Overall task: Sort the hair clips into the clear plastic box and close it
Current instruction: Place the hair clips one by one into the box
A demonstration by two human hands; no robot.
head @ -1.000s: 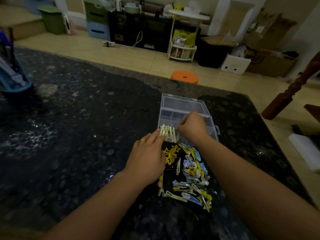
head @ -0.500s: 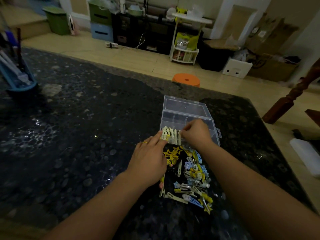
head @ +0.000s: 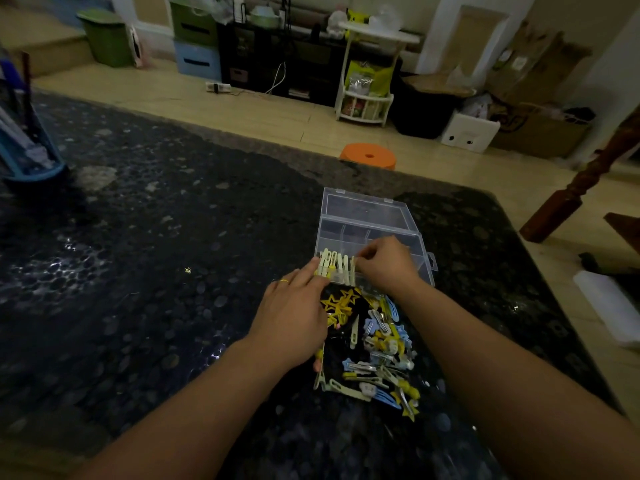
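- My right hand [head: 388, 263] hangs over the near edge of the clear plastic box [head: 401, 233], fingers curled in a pinching grip on one cream clip at the end of the row of cream clips [head: 337, 268].
- My left hand [head: 294, 315] lies flat with straight fingers, its fingertips [head: 317, 265] touching the left end of that row to steady it; this grip holds nothing.
- The box sits on the dark surface [head: 156, 271] just beyond my hands, its lid [head: 363, 207] thrown back and lying open behind it.
- That row stands in the near left compartment; the far compartments look bare to me, though the dim light makes this hard to tell.
- The pile of loose clips [head: 375, 355], yellow stars, blue and cream ones, lies on the surface between my forearms, just in front of the box.
- I judge the sorting as early: one kind is partly in, most of the pile waits, and the lid is not yet closed.
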